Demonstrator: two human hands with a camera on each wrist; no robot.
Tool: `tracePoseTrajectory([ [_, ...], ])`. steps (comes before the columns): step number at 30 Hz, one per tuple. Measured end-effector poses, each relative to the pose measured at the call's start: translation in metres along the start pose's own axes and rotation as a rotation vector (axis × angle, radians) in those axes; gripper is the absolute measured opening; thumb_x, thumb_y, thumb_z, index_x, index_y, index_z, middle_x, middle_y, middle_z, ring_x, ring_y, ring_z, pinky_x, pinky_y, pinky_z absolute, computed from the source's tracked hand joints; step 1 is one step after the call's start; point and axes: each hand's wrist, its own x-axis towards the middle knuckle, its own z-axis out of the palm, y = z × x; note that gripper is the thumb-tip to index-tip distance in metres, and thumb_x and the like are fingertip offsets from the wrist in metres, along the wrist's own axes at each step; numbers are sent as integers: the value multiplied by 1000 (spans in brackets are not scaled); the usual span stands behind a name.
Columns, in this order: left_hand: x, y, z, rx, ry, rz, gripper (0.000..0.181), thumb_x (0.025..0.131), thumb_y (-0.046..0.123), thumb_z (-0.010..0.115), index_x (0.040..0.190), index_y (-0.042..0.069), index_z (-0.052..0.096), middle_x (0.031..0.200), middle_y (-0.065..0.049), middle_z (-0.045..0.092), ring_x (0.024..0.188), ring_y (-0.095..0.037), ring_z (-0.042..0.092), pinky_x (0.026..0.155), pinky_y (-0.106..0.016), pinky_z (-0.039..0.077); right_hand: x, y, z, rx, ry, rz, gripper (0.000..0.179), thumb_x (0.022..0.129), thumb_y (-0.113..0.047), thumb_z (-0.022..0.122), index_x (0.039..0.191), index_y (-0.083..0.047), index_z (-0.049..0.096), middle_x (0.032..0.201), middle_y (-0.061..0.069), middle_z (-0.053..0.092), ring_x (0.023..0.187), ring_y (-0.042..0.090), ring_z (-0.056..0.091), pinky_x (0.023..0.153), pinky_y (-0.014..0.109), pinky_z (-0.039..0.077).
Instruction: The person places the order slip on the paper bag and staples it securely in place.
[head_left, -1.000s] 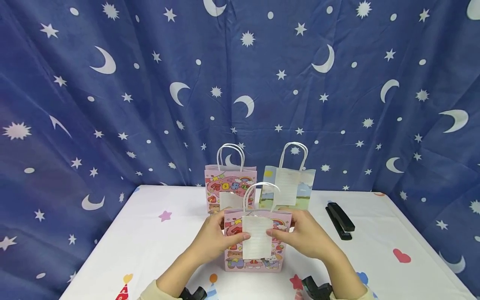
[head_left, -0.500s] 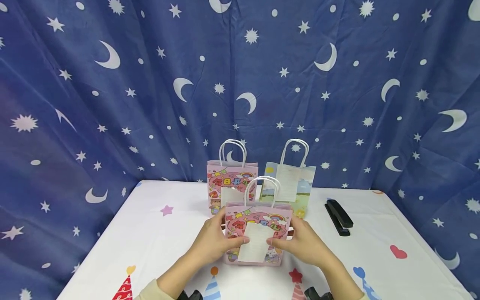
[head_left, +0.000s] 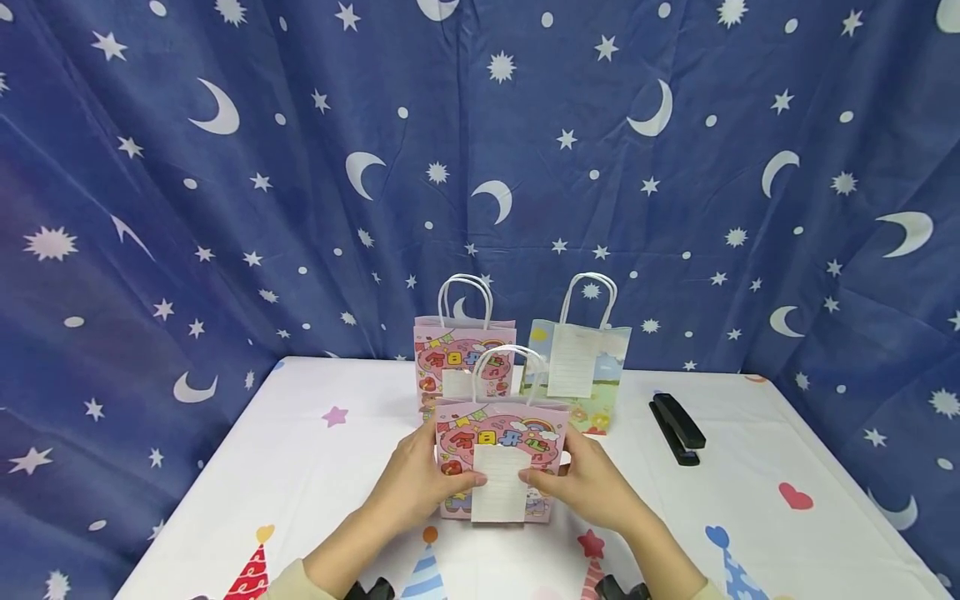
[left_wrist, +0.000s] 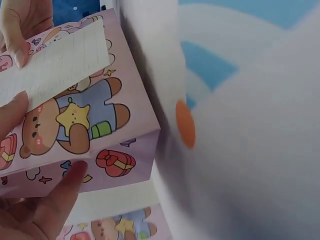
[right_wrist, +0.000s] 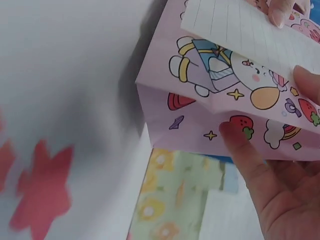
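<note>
A pink paper gift bag [head_left: 495, 414] with cartoon prints and white twisted handles stands upright at the middle of the table. My left hand [head_left: 415, 473] grips its left side, and my right hand [head_left: 592, 479] grips the right one. Both thumbs lie at the side edges of a lined white paper slip [head_left: 499, 492] against the bag's lower front. In the left wrist view, an index fingertip [left_wrist: 77, 172] touches the bag's side panel [left_wrist: 142, 160]. The right wrist view has the other index fingertip [right_wrist: 231, 132] on the opposite panel. The remaining fingers are largely hidden behind the bag.
Behind stand another pink gift bag [head_left: 427, 337] and a blue-green one [head_left: 611, 358], each bearing a white slip. A black stapler [head_left: 677, 427] lies to the right on the white printed tablecloth [head_left: 322, 475]. A blue star-and-moon curtain [head_left: 300, 225] closes off the back.
The lined slip, upright at first and then tilted, is straight again and lower on the bag's front. Bag and hands have shifted slightly left.
</note>
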Motion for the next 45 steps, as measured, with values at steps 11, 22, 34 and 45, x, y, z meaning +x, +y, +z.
tracePoseTrajectory([
  [11, -8, -16, -50, 72, 19, -49, 84, 72, 36, 96, 139, 22, 48, 107, 8, 75, 96, -7, 69, 87, -40, 57, 34, -28, 39, -36, -73, -69, 65, 92, -25, 80, 146, -27, 44, 134, 0, 67, 114, 16, 69, 91, 32, 60],
  [22, -16, -53, -116, 247, 46, -164, 94, 71, 52, 93, 139, 8, 44, 103, -4, 76, 91, -16, 68, 80, -41, 55, 88, -59, 99, -235, -82, -63, 78, 92, -35, 80, 153, -12, 37, 139, 10, 66, 129, 29, 63, 106, 50, 52],
  [34, 6, -97, -160, 346, 81, -104, 88, 74, 50, 91, 137, 8, 47, 100, -5, 78, 87, -20, 69, 75, -42, 54, 139, -88, 141, -461, 12, 25, 88, 91, -42, 79, 153, 3, 38, 139, 17, 65, 123, 35, 66, 103, 50, 54],
  [45, 44, -125, -179, 352, 77, -23, 82, 75, 46, 92, 135, 10, 51, 103, -7, 77, 91, -24, 71, 81, -48, 54, 168, -95, 163, -443, 153, 97, 78, 91, -39, 80, 150, -6, 41, 124, 16, 72, 106, 36, 72, 86, 49, 59],
])
